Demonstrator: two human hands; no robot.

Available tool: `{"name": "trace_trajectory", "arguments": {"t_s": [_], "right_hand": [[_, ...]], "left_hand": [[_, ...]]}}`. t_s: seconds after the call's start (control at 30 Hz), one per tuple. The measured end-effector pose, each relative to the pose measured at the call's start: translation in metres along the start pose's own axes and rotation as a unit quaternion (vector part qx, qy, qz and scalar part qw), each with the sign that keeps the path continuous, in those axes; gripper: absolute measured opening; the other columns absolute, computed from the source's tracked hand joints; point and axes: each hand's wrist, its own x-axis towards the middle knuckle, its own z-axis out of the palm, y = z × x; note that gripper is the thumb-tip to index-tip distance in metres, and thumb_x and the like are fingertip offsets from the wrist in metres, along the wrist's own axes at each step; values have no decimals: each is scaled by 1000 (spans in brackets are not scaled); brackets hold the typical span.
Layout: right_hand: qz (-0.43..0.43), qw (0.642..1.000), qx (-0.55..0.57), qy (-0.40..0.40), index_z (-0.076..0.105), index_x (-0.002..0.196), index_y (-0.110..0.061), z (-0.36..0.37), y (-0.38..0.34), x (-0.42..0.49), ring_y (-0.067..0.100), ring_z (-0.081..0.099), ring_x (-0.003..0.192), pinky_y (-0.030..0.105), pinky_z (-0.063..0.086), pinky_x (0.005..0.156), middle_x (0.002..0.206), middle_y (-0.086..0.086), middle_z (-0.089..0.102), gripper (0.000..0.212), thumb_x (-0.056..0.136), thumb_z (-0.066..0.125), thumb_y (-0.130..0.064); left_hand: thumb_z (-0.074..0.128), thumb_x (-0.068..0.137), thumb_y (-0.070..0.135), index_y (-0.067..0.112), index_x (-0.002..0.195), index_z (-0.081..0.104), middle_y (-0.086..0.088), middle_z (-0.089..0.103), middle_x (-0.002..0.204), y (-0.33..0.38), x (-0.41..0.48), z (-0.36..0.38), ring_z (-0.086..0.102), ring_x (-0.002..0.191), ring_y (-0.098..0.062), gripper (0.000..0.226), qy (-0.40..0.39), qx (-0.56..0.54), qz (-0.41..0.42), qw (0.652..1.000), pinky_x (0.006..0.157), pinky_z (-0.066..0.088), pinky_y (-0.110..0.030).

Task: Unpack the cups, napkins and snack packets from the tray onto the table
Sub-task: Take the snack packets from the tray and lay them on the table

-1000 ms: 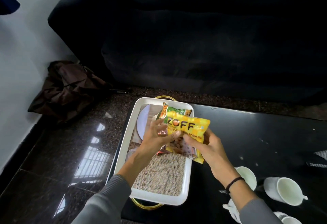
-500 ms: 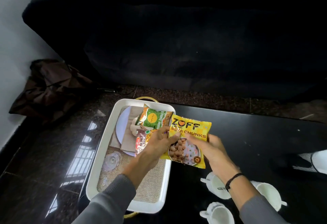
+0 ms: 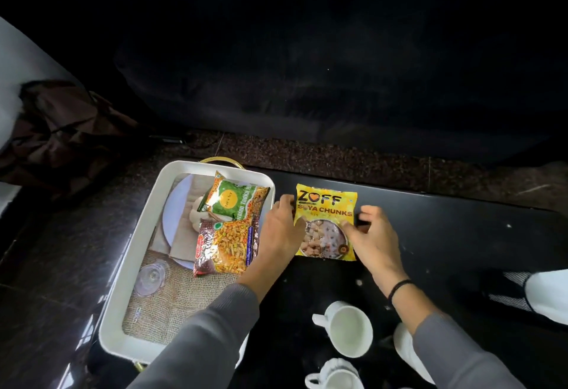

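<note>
A yellow soya chunks packet (image 3: 326, 208) lies flat on the black table (image 3: 445, 235), just right of the white tray (image 3: 147, 228). My left hand (image 3: 278, 232) holds its left edge and my right hand (image 3: 370, 236) holds its right edge, thumbs on top. Inside the tray lie a green snack packet (image 3: 232, 201) and a red-orange snack packet (image 3: 224, 245), on folded napkins (image 3: 181, 244) and a white plate (image 3: 175, 204). A clear glass lid (image 3: 149, 278) rests on the tray's burlap mat. White cups (image 3: 349, 331) stand on the table near me.
A second white cup (image 3: 333, 373) and a third, part hidden by my right sleeve, sit at the front. A dark sofa (image 3: 338, 66) runs behind the table. A brown bag (image 3: 61, 130) lies on the floor at left. A white object (image 3: 547, 296) sits at the right edge.
Both hands carried the yellow packet from above the tray to the right and lowered it onto the table. The two packets beneath it in the tray came into view.
</note>
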Motion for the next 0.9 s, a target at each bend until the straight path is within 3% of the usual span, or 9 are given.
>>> {"name": "trace_trajectory", "arguments": {"t_s": [0.07, 0.13, 0.2, 0.27, 0.47, 0.57, 0.73, 0.9], "right_hand": [[-67, 997, -39, 15, 62, 123, -23, 1, 2, -2, 14, 61, 102, 25, 47, 82, 118, -2, 58, 38, 88, 77, -20], [-120, 989, -84, 4, 65, 125, -30, 4, 1, -5, 16, 59, 111, 28, 50, 82, 118, -4, 53, 37, 90, 74, -19], [-153, 980, -128, -23, 66, 129, -31, 8, -1, -8, 15, 53, 120, 31, 55, 82, 124, -5, 52, 39, 92, 71, -22], [-163, 973, -160, -39, 66, 132, -28, 11, -4, -10, 15, 50, 125, 35, 58, 80, 128, -5, 52, 37, 94, 68, -29], [-150, 973, -172, -40, 65, 128, -23, 13, -21, -20, 19, 53, 121, 36, 56, 81, 128, -3, 52, 35, 93, 67, -27], [-169, 972, -159, -50, 66, 121, -24, 17, -35, -31, 18, 56, 113, 36, 55, 79, 123, -4, 52, 29, 92, 69, -25], [-212, 966, -126, -79, 67, 107, -24, 42, -57, -54, 17, 64, 103, 40, 55, 86, 112, -8, 57, 14, 93, 69, -24], [-218, 961, -111, -127, 66, 104, -22, 80, -72, -74, 13, 64, 99, 37, 57, 82, 108, -7, 63, 9, 95, 68, -21]], "left_hand": [[58, 97, 16, 18, 150, 40, -5, 52, 145, -2, -5, 6, 53, 127, -23, 55, 28, 115, 83, 989, 92, 53, -37], [51, 100, 19, 25, 158, 28, -1, 31, 164, -4, -9, 10, 33, 147, -20, 62, 15, 197, 162, 967, 106, 45, -36], [43, 103, 21, 29, 161, 18, 2, 14, 170, -6, -9, 14, 13, 156, -18, 63, -31, 259, 197, 945, 121, 29, -40], [40, 105, 24, 30, 161, 14, 2, 8, 171, -7, -10, 16, 5, 157, -18, 62, -59, 300, 201, 931, 124, 22, -42], [48, 101, 18, 20, 153, 40, -1, 34, 164, -7, -14, 8, 24, 153, -18, 53, -2, 228, 213, 950, 120, 24, -36], [54, 98, 14, 15, 142, 55, -4, 54, 149, -13, -24, -7, 40, 146, -20, 44, 30, 211, 228, 950, 111, 34, -36], [63, 89, 5, 9, 118, 71, -6, 70, 123, -39, -45, -49, 61, 123, -26, 30, 93, 209, 225, 947, 95, 46, -39], [61, 92, 13, 16, 122, 65, -1, 65, 126, -84, -74, -90, 58, 116, -22, 30, 177, 195, 56, 963, 93, 44, -39]]}}
